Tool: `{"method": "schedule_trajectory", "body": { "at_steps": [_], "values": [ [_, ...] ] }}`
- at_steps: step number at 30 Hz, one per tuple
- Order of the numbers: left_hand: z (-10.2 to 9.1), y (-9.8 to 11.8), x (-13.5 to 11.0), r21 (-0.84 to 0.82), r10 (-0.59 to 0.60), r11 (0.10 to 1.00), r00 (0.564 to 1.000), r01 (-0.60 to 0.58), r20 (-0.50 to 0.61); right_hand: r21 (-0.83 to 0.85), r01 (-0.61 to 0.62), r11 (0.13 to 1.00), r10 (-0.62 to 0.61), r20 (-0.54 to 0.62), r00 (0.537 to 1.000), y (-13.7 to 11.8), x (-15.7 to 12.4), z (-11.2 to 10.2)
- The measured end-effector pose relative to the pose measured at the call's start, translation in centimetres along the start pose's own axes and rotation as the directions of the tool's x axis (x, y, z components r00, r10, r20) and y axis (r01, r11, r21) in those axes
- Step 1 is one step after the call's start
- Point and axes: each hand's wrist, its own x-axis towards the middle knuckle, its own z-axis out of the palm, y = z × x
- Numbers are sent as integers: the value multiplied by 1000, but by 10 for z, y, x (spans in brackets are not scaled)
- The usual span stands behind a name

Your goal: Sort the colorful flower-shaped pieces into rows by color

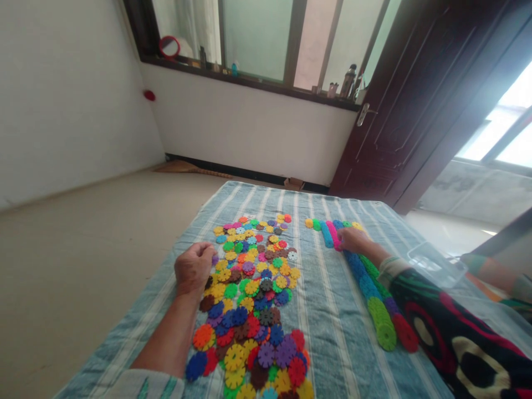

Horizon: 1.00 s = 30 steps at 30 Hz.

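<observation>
Many flat plastic snowflake discs (pixel 253 299) in mixed colours lie spread on a blue-striped cloth (pixel 328 310). My left hand (pixel 193 267) rests at the left edge of the spread, fingers curled in a pinch on a purple disc (pixel 215 259). My right hand (pixel 353 240) reaches to the far end of long rows of stacked discs (pixel 376 299), its fingers closed on a pink stack (pixel 333 235). Beside the pink one lie blue, green and purple-red stacks.
A clear plastic container (pixel 436 266) sits at the cloth's right edge. Another person's sleeve (pixel 494 274) shows at the far right. A dark wooden door (pixel 415 105) and a window sill (pixel 249 77) with bottles stand behind. Bare floor (pixel 83 249) lies to the left.
</observation>
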Motion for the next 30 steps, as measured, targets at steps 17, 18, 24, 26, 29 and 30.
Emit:
{"method": "schedule_trajectory", "body": {
  "at_steps": [17, 18, 24, 26, 29, 30],
  "values": [
    [0, -1, -1, -51, 2, 999, 1000, -2, 18, -49, 8, 999, -8, 0, 1000, -9, -8, -7],
    [0, 0, -2, -51, 2, 999, 1000, -1, 19, -41, 14, 999, -14, 0, 1000, -12, -11, -9],
    [-3, 6, -11, -54, 27, 998, 999, -25, 32, 79, 206, 975, -203, -35, 978, -61, -30, -21],
    [-2, 5, -12, -61, 34, 998, 999, -32, 36, 127, 312, 942, -307, -56, 950, -90, -37, -25],
    [-1, 2, -12, -76, 36, 997, 998, -33, 48, 188, 451, 872, -441, -94, 892, -139, -46, -33],
    [-1, 1, -12, -77, 38, 996, 998, -34, 52, 210, 504, 838, -489, -121, 864, -155, -47, -35]
  ]
}}
